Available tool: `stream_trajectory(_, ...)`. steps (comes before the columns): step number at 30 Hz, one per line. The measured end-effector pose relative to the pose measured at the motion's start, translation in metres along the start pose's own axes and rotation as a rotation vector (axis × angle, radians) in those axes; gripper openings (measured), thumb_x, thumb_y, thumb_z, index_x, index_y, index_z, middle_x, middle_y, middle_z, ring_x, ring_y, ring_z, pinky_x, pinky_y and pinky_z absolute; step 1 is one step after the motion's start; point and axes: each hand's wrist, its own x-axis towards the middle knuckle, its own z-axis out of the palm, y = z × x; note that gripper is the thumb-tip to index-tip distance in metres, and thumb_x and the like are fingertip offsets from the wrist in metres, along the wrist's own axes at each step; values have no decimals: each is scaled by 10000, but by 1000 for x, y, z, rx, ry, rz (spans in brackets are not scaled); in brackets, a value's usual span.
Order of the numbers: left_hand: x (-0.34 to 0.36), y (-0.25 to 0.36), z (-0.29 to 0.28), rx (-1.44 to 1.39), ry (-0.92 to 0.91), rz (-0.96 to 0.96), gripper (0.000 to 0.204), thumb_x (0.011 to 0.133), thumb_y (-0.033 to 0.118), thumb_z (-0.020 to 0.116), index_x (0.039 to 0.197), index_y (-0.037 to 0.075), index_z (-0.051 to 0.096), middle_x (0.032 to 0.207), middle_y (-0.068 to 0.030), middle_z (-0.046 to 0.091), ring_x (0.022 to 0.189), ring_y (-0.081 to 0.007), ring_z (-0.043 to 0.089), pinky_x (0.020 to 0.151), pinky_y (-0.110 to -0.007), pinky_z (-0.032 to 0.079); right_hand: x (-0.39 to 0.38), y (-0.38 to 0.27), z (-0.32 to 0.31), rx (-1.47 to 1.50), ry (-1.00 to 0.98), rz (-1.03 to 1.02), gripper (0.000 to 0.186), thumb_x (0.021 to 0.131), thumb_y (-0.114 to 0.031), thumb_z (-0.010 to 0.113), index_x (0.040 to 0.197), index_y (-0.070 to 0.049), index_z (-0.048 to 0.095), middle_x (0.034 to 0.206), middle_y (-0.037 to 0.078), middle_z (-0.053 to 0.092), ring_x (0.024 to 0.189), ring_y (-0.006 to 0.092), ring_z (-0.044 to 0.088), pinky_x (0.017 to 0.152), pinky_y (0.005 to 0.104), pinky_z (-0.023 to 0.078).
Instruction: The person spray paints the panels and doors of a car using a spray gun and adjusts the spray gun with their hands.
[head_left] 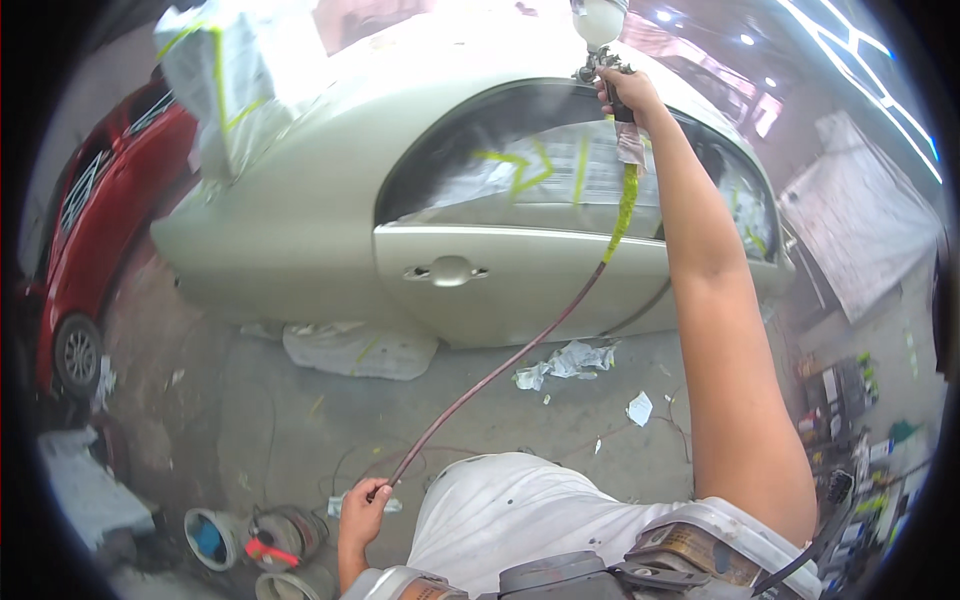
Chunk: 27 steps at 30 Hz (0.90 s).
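My right hand [628,95] is raised high and grips a spray gun [603,45] with a white cup on top, held over the roof edge of a beige car [330,200]. The car's windows are masked with paper and yellow-green tape [520,170]. A thin reddish air hose [520,350] runs down from the gun, its upper stretch wrapped in yellow-green tape. My left hand [362,515] holds that hose low beside my hip. The rear door with its handle [447,271] faces me.
A red car [95,220] stands at the left. Crumpled masking paper [360,350] and scraps [565,362] lie on the concrete floor under the beige car. Buckets [210,535] stand at the lower left. Cluttered shelves [850,420] fill the right side.
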Motion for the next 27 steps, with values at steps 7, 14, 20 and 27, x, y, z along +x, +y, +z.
stream_trajectory(7,27,4,-1,-95,-29,-9,205,878,190,648,935,-5,679,698,5,579,652,-76,506,598,-254,416,-5,81,-120,155,398,73,211,889,-266,665,912,-56,653,778,29,631,599,113,594,499,289,536)
stream_trajectory(14,87,-151,31,417,-221,-2,257,802,236,711,910,4,685,742,-60,666,677,-136,585,614,-314,462,-192,177,-34,583,512,81,218,935,-280,629,1026,-83,657,836,29,678,687,113,607,539,256,480)
stream_trajectory(20,106,-243,29,651,-499,-242,240,765,221,737,872,13,685,745,-60,673,680,-142,593,621,-324,468,-413,263,46,520,324,306,516,907,-212,659,1378,-77,494,948,31,662,778,83,608,569,234,493)
stream_trajectory(27,127,-230,-3,592,-476,-444,225,722,203,768,827,22,685,747,-60,681,683,-149,604,630,-335,476,-530,289,70,392,319,334,549,903,-240,669,1413,-168,481,891,-14,638,696,61,548,601,226,452)
